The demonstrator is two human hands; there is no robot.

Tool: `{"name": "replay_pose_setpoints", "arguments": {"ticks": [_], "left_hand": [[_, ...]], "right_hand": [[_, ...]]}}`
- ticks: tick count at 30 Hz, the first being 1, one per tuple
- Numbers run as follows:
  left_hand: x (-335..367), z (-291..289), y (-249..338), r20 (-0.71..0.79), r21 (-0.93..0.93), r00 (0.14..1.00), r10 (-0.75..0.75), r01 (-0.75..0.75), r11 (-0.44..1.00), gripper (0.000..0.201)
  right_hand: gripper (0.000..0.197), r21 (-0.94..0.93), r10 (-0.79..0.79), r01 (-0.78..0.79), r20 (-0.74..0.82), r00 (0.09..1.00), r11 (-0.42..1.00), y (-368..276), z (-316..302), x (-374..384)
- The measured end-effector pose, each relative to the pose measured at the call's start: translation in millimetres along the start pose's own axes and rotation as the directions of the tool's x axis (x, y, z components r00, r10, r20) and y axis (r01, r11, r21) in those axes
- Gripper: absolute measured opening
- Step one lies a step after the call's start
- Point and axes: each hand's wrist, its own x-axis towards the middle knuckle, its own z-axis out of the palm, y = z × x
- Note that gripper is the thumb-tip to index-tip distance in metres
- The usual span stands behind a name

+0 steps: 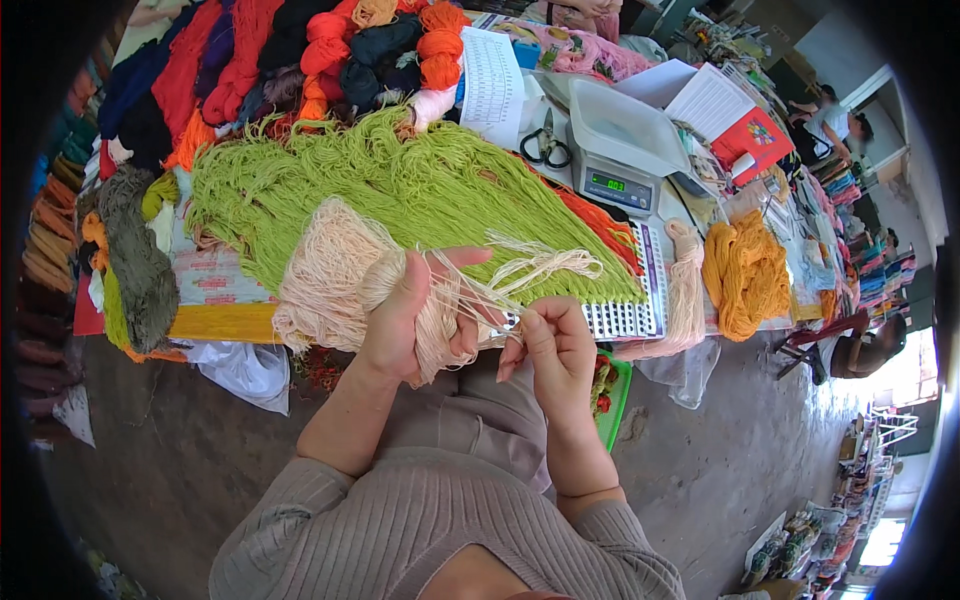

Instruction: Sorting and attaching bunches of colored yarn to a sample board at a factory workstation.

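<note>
At the frame's centre, a cream yarn bundle [340, 280] was clasped in the left hand [410, 320] while strands [490, 295] were pinched by the right hand [555, 350], a steady separating pull seemingly being called for next.

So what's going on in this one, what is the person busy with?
A person is working at a table piled with yarn. The left hand grips a thick hank of pale peach yarn, and the right hand pinches a few strands pulled out from it. Right behind lies a big spread of lime green yarn. Further back sit a digital scale, black-handled scissors and skeins in red, orange and dark colours, with an orange-yellow bundle to the right.
</note>
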Motion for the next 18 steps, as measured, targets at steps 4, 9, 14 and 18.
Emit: {"name": "replay_pose_setpoints", "arguments": {"ticks": [4,9,14,18], "left_hand": [[0.7,-5.5,-2.2,0.059,0.0,0.998,0.029,-0.029,1.0,0.061],[2.8,-2.9,-2.2,0.06,-0.041,0.998,0.036,-0.034,0.999,0.06],[3.7,5.1,1.4,0.055,-0.158,0.998,0.002,0.007,0.987,0.059],[4.2,10.9,1.9,-0.047,-0.129,0.998,-0.043,0.036,0.991,0.059]], "right_hand": [[0.008,-0.018,-0.013,0.013,-0.001,1.0,1.0,0.4,0.0,-0.9],[0.01,-0.012,-0.02,0.019,-0.016,1.0,1.0,-0.1,1.4,0.5],[0.011,0.041,0.042,-0.042,0.015,0.999,0.998,-2.6,-3.5,1.5],[0.012,0.069,0.037,-0.036,-0.009,0.999,0.997,-2.5,-1.8,2.7]]}}
